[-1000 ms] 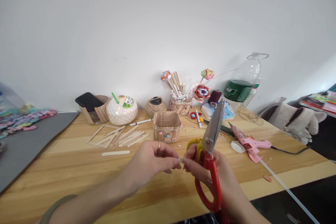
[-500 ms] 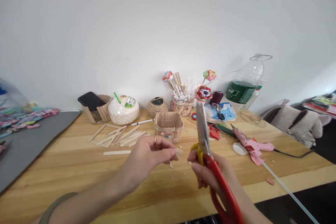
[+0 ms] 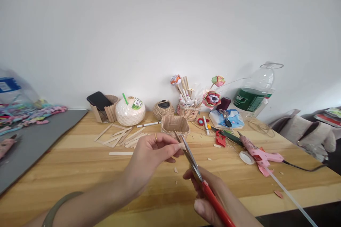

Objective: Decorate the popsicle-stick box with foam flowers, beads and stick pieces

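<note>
A small pale wooden piece [image 3: 182,146] is pinched between the thumb and fingers of my left hand [image 3: 157,152]. Red-handled scissors [image 3: 195,166] are in my right hand [image 3: 210,191], their blades slightly parted and pointing up and left. The blades lie around or against the pale piece at my left fingertips; the exact contact is too small to tell. Just behind my left hand stands a small craft-stick basket [image 3: 175,124] with a braided rim. Loose craft sticks [image 3: 128,136] lie to the left of it, and one single stick [image 3: 120,153] is nearest my left hand.
Pink glue gun [image 3: 255,152] with a long glue stick lies at right. Along the wall stand a phone [image 3: 99,101] in a stick holder, a white coconut [image 3: 130,111], twine [image 3: 163,109], a pen holder [image 3: 188,111] and a large bottle [image 3: 249,99]. A grey mat [image 3: 45,138] is at left.
The scissors have swung from upright to leaning left, and their blades have come to my left fingertips. The view has shifted slightly, and a white marker beside the flowers now shows.
</note>
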Action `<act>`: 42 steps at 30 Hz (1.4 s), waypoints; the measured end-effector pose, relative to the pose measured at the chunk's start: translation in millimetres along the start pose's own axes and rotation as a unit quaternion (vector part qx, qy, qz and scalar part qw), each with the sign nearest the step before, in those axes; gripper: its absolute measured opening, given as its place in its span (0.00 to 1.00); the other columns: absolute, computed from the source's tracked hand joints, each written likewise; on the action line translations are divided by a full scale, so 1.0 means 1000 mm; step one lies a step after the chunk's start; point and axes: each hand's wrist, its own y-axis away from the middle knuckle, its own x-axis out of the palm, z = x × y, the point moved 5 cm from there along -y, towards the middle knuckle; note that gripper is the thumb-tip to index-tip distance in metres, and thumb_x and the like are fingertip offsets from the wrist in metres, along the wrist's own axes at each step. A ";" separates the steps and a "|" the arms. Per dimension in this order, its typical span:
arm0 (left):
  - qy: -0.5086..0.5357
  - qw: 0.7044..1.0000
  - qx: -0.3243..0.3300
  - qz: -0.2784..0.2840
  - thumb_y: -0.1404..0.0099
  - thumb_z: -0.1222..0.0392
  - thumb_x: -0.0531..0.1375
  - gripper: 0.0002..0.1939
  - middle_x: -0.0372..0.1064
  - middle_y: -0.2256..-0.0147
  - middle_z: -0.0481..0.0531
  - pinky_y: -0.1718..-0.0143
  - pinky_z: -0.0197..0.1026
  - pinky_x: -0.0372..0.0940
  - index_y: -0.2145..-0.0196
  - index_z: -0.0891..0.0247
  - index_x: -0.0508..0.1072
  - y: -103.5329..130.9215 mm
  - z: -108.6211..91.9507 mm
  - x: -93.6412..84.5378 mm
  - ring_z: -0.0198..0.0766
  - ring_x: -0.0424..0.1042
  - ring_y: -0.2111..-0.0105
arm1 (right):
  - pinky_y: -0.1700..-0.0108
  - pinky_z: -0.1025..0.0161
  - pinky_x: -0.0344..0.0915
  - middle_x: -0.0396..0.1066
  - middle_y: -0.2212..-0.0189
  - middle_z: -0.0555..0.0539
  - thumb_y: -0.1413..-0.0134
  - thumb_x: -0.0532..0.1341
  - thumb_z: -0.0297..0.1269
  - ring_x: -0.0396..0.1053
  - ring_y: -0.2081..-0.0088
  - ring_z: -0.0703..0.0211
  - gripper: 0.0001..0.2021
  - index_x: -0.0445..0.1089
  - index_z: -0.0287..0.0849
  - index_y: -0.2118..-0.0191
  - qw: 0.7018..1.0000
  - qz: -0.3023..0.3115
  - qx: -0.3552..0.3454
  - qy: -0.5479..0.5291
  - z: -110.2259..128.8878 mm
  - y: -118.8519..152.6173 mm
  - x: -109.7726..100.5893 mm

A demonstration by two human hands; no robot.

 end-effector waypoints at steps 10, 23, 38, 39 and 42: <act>0.008 1.000 -0.018 0.011 0.50 0.60 0.64 0.05 0.73 0.78 0.47 0.72 0.33 0.65 0.77 0.65 0.74 -0.001 -0.001 0.002 0.33 0.71 0.74 | 0.65 0.61 0.62 0.67 0.72 0.46 0.57 0.56 0.62 0.65 0.66 0.49 0.27 0.68 0.43 0.60 1.000 -0.009 0.004 0.004 0.000 -0.003 0.001; 0.032 0.999 -0.025 0.001 0.49 0.64 0.64 0.03 0.73 0.80 0.46 0.72 0.31 0.65 0.77 0.65 0.75 0.002 -0.003 0.003 0.29 0.70 0.77 | 0.65 0.60 0.62 0.65 0.75 0.48 0.54 0.49 0.66 0.65 0.71 0.53 0.30 0.65 0.44 0.58 0.998 0.004 -0.026 0.048 0.007 -0.001 -0.002; 0.039 0.999 -0.035 -0.017 0.51 0.65 0.64 0.03 0.72 0.81 0.46 0.74 0.29 0.65 0.79 0.67 0.74 0.001 -0.003 0.001 0.28 0.69 0.78 | 0.76 0.66 0.46 0.50 0.81 0.55 0.64 0.45 0.74 0.47 0.78 0.64 0.35 0.58 0.42 0.70 0.998 0.038 0.016 0.048 -0.006 -0.012 0.006; 0.040 0.998 -0.037 -0.018 0.51 0.65 0.64 0.03 0.72 0.82 0.46 0.74 0.30 0.65 0.79 0.67 0.74 0.001 -0.003 0.001 0.28 0.69 0.78 | 0.76 0.66 0.45 0.50 0.81 0.55 0.64 0.46 0.74 0.47 0.78 0.64 0.35 0.57 0.42 0.71 0.998 0.037 0.017 0.051 -0.007 -0.013 0.007; 0.042 0.998 -0.041 -0.021 0.52 0.65 0.63 0.03 0.72 0.82 0.46 0.74 0.30 0.65 0.80 0.67 0.74 0.001 -0.003 0.002 0.28 0.69 0.79 | 0.76 0.66 0.45 0.52 0.81 0.54 0.63 0.46 0.74 0.47 0.77 0.64 0.33 0.56 0.43 0.73 0.998 0.027 0.017 0.051 -0.007 -0.013 0.007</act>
